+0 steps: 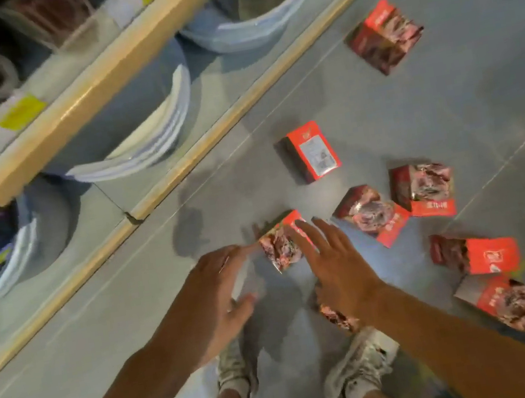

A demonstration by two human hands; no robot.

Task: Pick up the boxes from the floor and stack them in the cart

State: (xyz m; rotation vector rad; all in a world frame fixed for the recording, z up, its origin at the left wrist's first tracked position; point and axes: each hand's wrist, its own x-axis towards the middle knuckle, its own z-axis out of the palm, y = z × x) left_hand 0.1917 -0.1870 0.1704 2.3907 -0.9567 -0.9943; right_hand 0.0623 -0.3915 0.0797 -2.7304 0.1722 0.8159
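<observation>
While both arms reach down, my left hand (221, 275) and right hand (329, 253) spread open around the nearest box (282, 242) on the floor (445, 98), gripping nothing; next, I'd close in and lift.

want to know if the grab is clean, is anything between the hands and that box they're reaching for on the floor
Nothing visible does. The left hand and right hand flank the nearest box, the right hand's fingers already over its top. The other boxes, such as the one beside it, lie clear of it. The cart is out of view.
</observation>
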